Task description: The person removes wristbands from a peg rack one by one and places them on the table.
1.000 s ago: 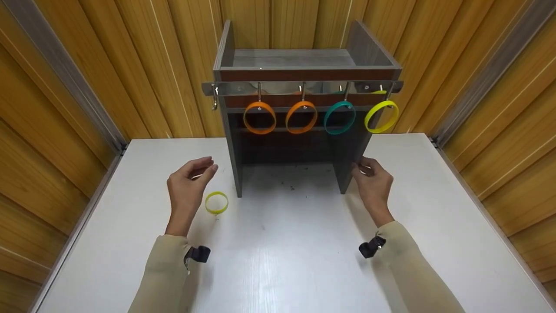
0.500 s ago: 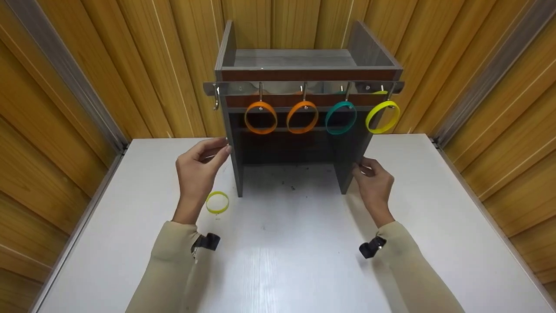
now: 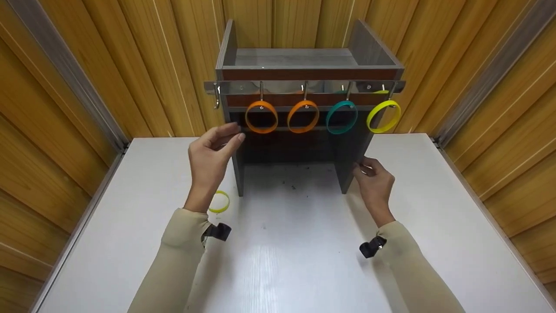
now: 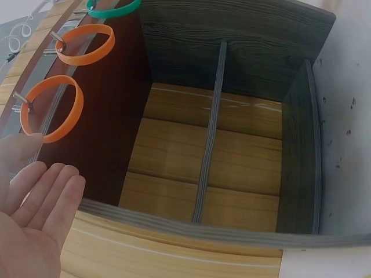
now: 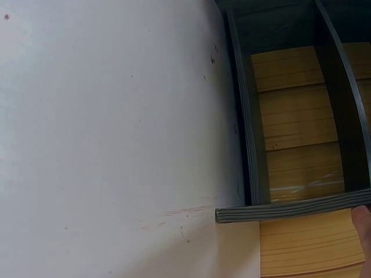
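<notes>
My left hand [image 3: 210,158] is raised at the left side panel of a grey wooden shelf [image 3: 312,67], fingers loosely bent with nothing between them. Its fingertips are just below the leftmost orange ring [image 3: 261,131], which hangs on a metal hook; in the left wrist view, the thumb overlaps the lower edge of that orange ring [image 4: 76,113]. My right hand [image 3: 375,184] holds the front edge of the right side panel [image 3: 351,176], its far fingers partly hidden. Beside it hang another orange ring [image 3: 302,131], a teal ring [image 3: 342,131] and a yellow ring [image 3: 384,130].
A metal hook rail [image 3: 282,88] crosses the shelf front, with a bare hook [image 3: 217,98] at its left end. Another yellow ring [image 3: 226,204] lies on the white table [image 3: 282,248], partly covered by my left wrist. Wood-panelled walls [image 3: 173,65] stand around.
My left hand has risen and moved right, from beside the shelf to below the leftmost orange ring. My right hand has stayed at the right panel.
</notes>
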`<state>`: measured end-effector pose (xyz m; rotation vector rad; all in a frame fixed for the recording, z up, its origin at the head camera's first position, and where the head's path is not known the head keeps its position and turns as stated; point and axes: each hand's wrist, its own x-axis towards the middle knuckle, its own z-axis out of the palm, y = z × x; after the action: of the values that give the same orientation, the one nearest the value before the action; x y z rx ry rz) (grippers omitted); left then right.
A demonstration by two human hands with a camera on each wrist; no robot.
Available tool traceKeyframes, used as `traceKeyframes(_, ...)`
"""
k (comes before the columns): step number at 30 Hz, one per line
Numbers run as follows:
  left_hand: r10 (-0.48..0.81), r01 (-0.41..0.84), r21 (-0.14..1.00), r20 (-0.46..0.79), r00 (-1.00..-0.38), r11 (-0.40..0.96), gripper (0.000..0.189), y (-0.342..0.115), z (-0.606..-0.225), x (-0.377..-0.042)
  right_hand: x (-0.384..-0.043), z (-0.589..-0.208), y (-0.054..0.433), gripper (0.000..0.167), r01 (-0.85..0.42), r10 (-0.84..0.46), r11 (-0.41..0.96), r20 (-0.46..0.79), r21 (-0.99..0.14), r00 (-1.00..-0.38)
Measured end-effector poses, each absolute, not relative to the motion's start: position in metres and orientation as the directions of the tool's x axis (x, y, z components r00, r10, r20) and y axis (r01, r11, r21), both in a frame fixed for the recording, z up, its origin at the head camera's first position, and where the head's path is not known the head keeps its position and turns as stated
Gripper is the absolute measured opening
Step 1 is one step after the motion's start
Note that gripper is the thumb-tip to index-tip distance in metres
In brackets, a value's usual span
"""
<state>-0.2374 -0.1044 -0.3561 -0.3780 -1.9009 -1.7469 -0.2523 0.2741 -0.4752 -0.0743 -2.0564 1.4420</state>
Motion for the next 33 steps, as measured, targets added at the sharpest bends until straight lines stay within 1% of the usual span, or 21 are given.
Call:
traceKeyframes(9, -0.171, 0.498, 0.864, 0.502, -0.848, 0.069, 0.025, -0.093, -0.35, -0.246, -0.253, -0.477, 0.274, 0.02, -0.289, 0.384, 0.417, 0.455, -0.862, -0.803)
traceKeyframes(15, -0.166, 0.476, 0.879, 0.466, -0.869, -0.022, 0.026, -0.089, -0.348, -0.249, -0.255, -0.476, 0.272, 0.021, -0.288, 0.391, 0.407, 0.45, -0.867, -0.803)
traceKeyframes(20, -0.158, 0.464, 0.883, 0.45, -0.879, -0.067, 0.025, -0.087, -0.347, -0.251, -0.254, -0.476, 0.272, 0.02, -0.288, 0.391, 0.399, 0.446, -0.87, -0.805)
traceKeyframes(25, -0.151, 0.472, 0.878, 0.457, -0.877, -0.081, 0.023, -0.086, -0.344, -0.25, -0.253, -0.476, 0.272, 0.018, -0.301, 0.388, 0.389, 0.452, -0.87, -0.803)
traceKeyframes(33, -0.173, 0.516, 0.853, 0.498, -0.85, -0.079, 0.021, -0.088, -0.338, -0.246, -0.253, -0.477, 0.272, 0.018, -0.306, 0.384, 0.394, 0.458, -0.867, -0.802)
